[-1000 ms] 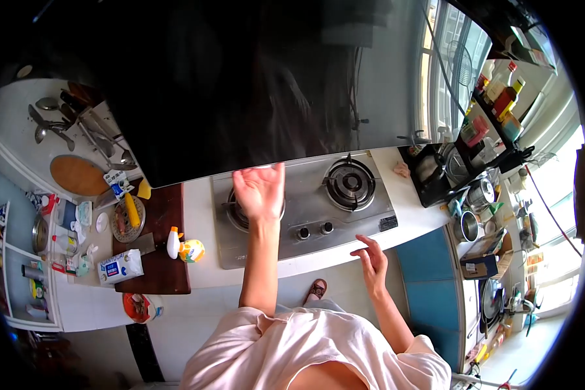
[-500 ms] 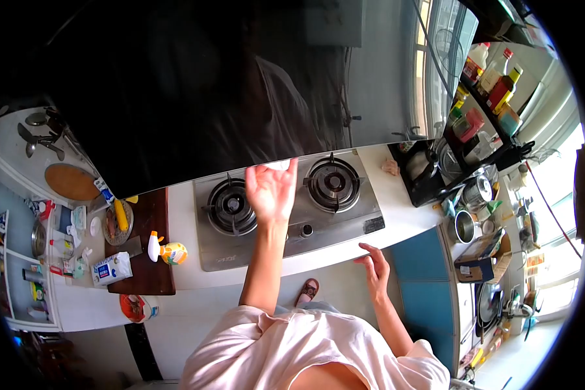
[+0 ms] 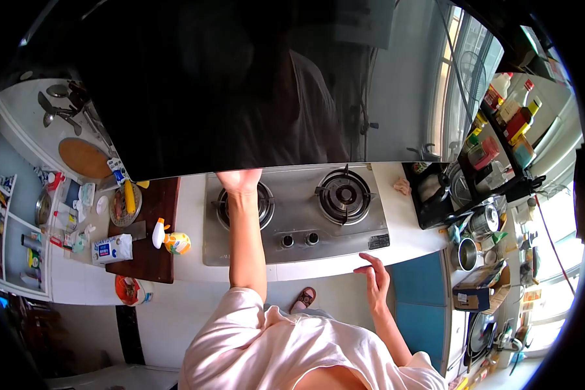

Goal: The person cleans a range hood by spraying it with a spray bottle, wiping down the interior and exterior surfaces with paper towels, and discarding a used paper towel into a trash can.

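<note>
My left hand (image 3: 239, 180) reaches up over the stove, palm facing me. Its fingers go out of sight behind the lower edge of the black glossy range hood (image 3: 240, 110), so what they hold, if anything, is hidden. Below it is the steel gas stove (image 3: 286, 214); my forearm crosses in front of the left burner (image 3: 266, 205), while the right burner (image 3: 345, 196) shows fully. Free of any object, my right hand (image 3: 375, 276) hovers by the counter's front edge, fingers loosely bent and apart.
Left of the stove, a spray bottle (image 3: 175, 242) stands beside a dark wooden board (image 3: 156, 221) bearing a cleaver and a plate. A white packet (image 3: 112, 249) lies there too. On the right are a black rack (image 3: 439, 211) with bottles, a pot (image 3: 465, 253) and a cardboard box (image 3: 484, 286).
My left hand has shifted left along the hood and its fingers have gone behind the edge. A white patch seen between them earlier is hidden now. My right hand stays nearly still.
</note>
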Action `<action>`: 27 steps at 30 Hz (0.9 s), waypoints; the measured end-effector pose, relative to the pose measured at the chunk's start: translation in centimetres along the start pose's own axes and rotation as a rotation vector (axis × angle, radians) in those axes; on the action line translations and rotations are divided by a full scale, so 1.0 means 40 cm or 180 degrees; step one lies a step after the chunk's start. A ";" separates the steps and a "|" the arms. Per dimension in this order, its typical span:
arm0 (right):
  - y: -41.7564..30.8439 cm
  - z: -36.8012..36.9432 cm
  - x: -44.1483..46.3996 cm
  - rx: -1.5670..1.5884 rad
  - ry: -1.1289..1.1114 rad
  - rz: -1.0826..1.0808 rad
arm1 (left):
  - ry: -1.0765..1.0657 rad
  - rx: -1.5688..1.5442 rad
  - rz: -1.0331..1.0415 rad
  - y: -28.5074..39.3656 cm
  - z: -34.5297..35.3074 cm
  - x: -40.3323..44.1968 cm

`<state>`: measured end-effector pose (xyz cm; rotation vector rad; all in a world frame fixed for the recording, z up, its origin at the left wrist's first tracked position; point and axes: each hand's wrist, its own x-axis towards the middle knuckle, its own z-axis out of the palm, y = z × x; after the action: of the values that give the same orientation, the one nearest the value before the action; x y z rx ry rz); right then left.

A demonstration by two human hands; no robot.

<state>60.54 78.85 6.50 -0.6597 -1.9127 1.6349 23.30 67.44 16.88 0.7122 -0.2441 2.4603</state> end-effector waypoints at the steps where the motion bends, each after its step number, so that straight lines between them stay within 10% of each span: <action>1: -0.001 -0.003 0.001 -0.0031 -0.0012 0.0003 | -0.0036 0.0085 -0.0041 -0.005 0.006 -0.004; 14: -0.004 0.058 0.141 -0.0084 -0.0526 -0.0159 | 0.1319 0.1157 -0.0993 -0.086 -0.029 -0.344; 22: -0.105 0.210 0.339 0.2426 -0.2002 0.0513 | 0.1330 0.1935 -0.1728 -0.091 0.052 -0.407; 27: -0.156 0.213 0.312 0.0221 -0.1673 -0.1307 | 0.2173 0.2338 -0.1496 -0.049 0.020 -0.394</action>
<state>45.44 80.10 12.65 0.2161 -2.1435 1.6924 35.81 61.47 9.08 0.1191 1.0029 2.1343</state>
